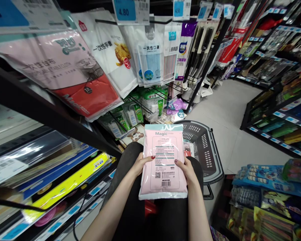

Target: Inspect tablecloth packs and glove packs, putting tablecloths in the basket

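I hold a flat pink plastic package (163,160) marked "Magic", with its printed label and barcode facing me, in front of my lap. My left hand (139,164) grips its left edge, thumb on top. My right hand (188,170) grips its right edge the same way. Both hands are closed on the package. Just beyond it stands a dark plastic shopping basket (207,147) on the floor, with a few items inside partly hidden by the package.
A shelf on my left carries hanging packs: pink and red tablecloth bags (65,67), disposable gloves, face masks (150,63), green boxes. Price tags (130,10) hang above. Lower shelves hold flat goods. An aisle of pale floor (230,113) runs ahead; more shelving stands on the right.
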`<state>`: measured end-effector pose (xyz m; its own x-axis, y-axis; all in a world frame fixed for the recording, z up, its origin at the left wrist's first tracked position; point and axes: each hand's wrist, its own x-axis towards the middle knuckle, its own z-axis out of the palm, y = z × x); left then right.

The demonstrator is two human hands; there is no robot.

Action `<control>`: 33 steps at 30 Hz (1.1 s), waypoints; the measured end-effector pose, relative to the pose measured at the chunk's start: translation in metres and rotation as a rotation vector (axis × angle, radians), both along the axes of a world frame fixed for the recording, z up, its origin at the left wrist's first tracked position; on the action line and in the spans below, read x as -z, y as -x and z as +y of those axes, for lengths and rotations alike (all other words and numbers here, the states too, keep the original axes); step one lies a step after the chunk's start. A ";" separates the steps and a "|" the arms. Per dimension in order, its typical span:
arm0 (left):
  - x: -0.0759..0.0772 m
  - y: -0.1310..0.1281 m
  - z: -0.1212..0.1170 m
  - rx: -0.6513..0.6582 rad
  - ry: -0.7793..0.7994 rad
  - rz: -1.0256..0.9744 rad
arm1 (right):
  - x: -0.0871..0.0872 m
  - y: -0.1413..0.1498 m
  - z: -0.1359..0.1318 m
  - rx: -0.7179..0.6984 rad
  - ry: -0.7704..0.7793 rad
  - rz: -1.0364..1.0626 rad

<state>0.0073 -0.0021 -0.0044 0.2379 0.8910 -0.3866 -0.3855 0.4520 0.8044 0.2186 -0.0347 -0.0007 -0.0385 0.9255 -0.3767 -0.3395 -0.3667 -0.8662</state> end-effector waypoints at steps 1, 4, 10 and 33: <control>0.000 0.000 0.000 0.001 0.001 0.003 | 0.000 0.000 0.000 0.001 0.002 -0.006; 0.001 0.000 0.000 -0.003 0.007 0.017 | 0.000 0.000 0.000 0.005 0.003 -0.020; 0.002 0.000 0.000 -0.007 0.013 -0.001 | 0.000 0.000 0.000 -0.003 -0.005 -0.005; -0.003 -0.001 0.000 0.003 0.003 -0.006 | 0.002 0.001 -0.001 0.014 -0.006 -0.026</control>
<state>0.0086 -0.0018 -0.0013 0.2427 0.8892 -0.3878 -0.3890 0.4554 0.8008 0.2177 -0.0352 -0.0029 -0.0159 0.9281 -0.3720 -0.3219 -0.3570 -0.8769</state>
